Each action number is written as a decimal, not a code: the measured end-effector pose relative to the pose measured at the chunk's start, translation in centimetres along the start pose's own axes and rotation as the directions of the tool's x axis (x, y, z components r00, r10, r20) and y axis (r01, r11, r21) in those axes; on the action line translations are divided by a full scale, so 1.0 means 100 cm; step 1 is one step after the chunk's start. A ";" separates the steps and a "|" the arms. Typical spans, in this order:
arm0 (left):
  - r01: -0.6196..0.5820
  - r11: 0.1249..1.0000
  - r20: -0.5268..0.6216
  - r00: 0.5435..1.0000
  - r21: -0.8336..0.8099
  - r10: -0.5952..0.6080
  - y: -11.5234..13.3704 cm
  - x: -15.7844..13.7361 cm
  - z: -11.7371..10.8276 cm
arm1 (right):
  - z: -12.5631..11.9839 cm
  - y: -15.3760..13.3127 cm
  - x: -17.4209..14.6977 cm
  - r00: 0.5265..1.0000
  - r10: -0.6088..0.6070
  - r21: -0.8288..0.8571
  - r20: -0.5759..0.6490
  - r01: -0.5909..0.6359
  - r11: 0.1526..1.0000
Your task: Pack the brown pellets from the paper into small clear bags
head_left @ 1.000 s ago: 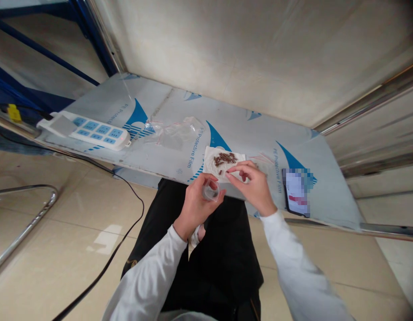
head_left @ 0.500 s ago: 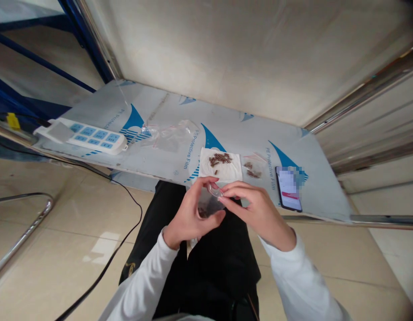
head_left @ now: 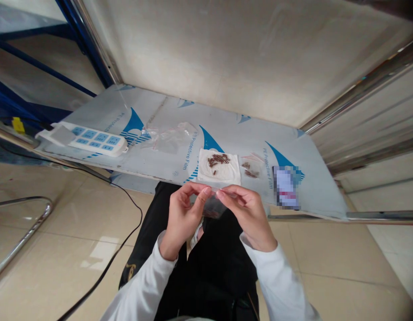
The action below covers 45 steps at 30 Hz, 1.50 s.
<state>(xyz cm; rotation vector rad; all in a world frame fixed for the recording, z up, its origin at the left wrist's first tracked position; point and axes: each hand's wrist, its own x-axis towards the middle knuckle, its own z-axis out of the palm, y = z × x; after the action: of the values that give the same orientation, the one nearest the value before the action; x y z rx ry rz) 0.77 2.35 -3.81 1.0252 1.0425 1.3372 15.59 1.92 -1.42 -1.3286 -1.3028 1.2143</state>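
A small clear zip bag with brown bits inside hangs between my hands, over my lap just off the table's front edge. My left hand pinches its top edge from the left, thumb pressed against fingers. My right hand pinches the same edge from the right, the fingertips of both hands close together. Right beyond my fingers, a white paper tissue lies on the table with a heap of small brown screw-like pieces. Beside it on the right rests another clear bag holding similar brown pieces.
A white power strip with blue sockets lies at the table's left end. Crumpled clear plastic bags are on the film-covered tabletop. A phone lies at the right. A black cable runs down to the floor.
The bag's mouth was rounded and gaping; now its top edge is drawn flat between my fingertips. My left thumb has moved up to the edge, and my right hand has turned more upright.
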 end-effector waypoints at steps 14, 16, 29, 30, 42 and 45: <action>0.050 0.996 0.133 0.989 0.068 -0.059 0.000 0.002 -0.005 | -0.003 0.004 -0.008 0.992 0.108 0.119 -0.070 -0.099 0.988; 0.087 0.994 0.170 0.981 0.070 -0.098 0.001 0.003 -0.005 | -0.004 0.004 -0.009 0.995 0.093 0.096 -0.022 -0.091 0.991; 0.186 0.981 0.259 0.947 0.047 -0.192 0.001 0.005 -0.002 | -0.009 0.012 -0.018 0.997 0.079 0.099 -0.023 -0.077 0.992; 0.186 0.981 0.266 0.944 0.057 -0.195 0.002 0.005 -0.001 | -0.009 0.012 -0.019 0.996 0.086 0.108 -0.014 -0.084 0.991; 0.142 0.986 0.186 0.970 0.086 -0.156 -0.007 0.002 0.002 | -0.006 0.018 -0.021 0.984 0.028 0.061 -0.173 -0.017 0.998; 0.110 0.990 0.126 0.985 0.084 -0.121 -0.010 0.004 -0.002 | -0.007 0.020 -0.019 0.986 0.067 0.082 -0.155 -0.055 0.995</action>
<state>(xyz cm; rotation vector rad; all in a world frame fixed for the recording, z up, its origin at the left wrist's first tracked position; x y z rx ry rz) 0.79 2.78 -4.80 1.0780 1.0450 1.1285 16.61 -0.10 -3.22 -1.3879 -1.1002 1.1641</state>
